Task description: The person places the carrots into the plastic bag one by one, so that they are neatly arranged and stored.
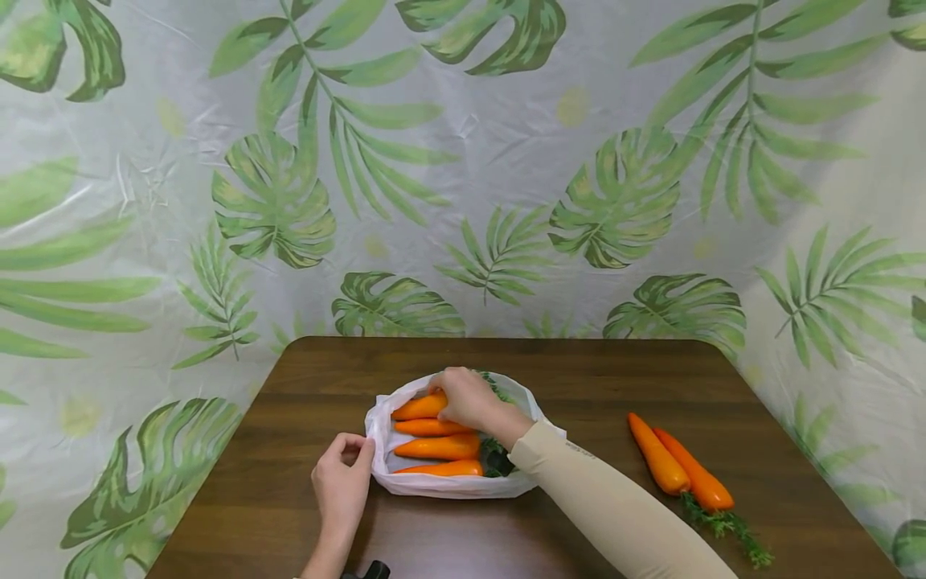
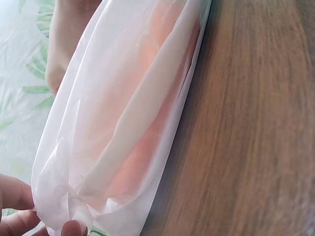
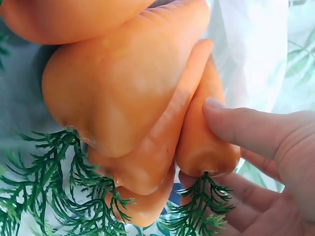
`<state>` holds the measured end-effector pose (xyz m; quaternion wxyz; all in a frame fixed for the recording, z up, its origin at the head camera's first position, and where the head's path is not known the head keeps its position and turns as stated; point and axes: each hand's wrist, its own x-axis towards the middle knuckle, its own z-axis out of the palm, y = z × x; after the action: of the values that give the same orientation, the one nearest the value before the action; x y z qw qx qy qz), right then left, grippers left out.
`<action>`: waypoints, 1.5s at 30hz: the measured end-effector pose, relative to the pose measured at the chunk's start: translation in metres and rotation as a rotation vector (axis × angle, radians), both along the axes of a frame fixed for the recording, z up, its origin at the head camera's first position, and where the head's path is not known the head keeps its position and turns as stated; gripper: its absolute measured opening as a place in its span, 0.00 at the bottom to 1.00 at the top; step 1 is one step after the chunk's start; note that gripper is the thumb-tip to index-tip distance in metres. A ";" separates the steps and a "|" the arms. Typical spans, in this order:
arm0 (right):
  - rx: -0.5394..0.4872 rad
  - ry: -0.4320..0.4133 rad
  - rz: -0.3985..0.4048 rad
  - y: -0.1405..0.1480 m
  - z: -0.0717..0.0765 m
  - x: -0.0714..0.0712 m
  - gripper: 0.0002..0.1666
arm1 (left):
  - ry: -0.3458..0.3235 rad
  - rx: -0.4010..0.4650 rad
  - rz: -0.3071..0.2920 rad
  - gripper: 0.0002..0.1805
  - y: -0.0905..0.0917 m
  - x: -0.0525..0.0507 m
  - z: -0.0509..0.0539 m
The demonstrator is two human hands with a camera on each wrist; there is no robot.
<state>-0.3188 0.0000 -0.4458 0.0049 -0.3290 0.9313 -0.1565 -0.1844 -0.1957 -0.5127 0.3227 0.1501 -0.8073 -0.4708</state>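
Observation:
A white plastic bag (image 1: pixel 450 486) lies open on the table with several orange carrots (image 1: pixel 437 447) side by side in it, tips toward the left. My left hand (image 1: pixel 342 481) pinches the bag's left edge; in the left wrist view, the fingers (image 2: pixel 17 193) hold the gathered plastic (image 2: pixel 61 204). Inside the bag, my right hand (image 1: pixel 470 398) grips the farthest carrot (image 1: pixel 425 406). The right wrist view shows the thumb of the right hand (image 3: pixel 275 162) on that carrot (image 3: pixel 204 132), the other fingers behind it, beside more carrots with green tops (image 3: pixel 54 167).
Two carrots (image 1: pixel 658 454) (image 1: pixel 694 470) with green tops lie on the wooden table (image 1: pixel 289 410) to the right of the bag. A small black object (image 1: pixel 376 570) shows at the near edge. Behind the table hangs a leaf-patterned sheet (image 1: pixel 506 161).

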 end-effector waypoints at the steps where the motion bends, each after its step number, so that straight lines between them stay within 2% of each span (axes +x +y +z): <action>1: 0.001 0.005 0.004 0.000 0.000 0.000 0.26 | -0.002 0.003 0.000 0.05 0.000 0.000 0.000; 10: -0.007 0.014 -0.005 0.006 0.004 0.004 0.25 | -0.001 0.010 -0.005 0.05 0.001 0.002 0.000; 20: -0.072 0.034 -0.020 0.032 0.030 0.018 0.25 | 0.005 0.015 -0.007 0.05 0.001 0.001 0.003; 34: -0.115 0.051 -0.164 0.076 0.047 0.043 0.29 | 0.003 0.014 -0.010 0.04 0.002 0.003 0.004; 45: -0.174 0.058 -0.242 0.105 0.048 0.056 0.31 | 0.002 0.001 -0.001 0.04 0.003 0.003 0.004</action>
<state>-0.2624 0.1051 -0.3983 -0.0696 -0.2181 0.9467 -0.2265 -0.1816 -0.1923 -0.5084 0.3233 0.1496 -0.8067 -0.4716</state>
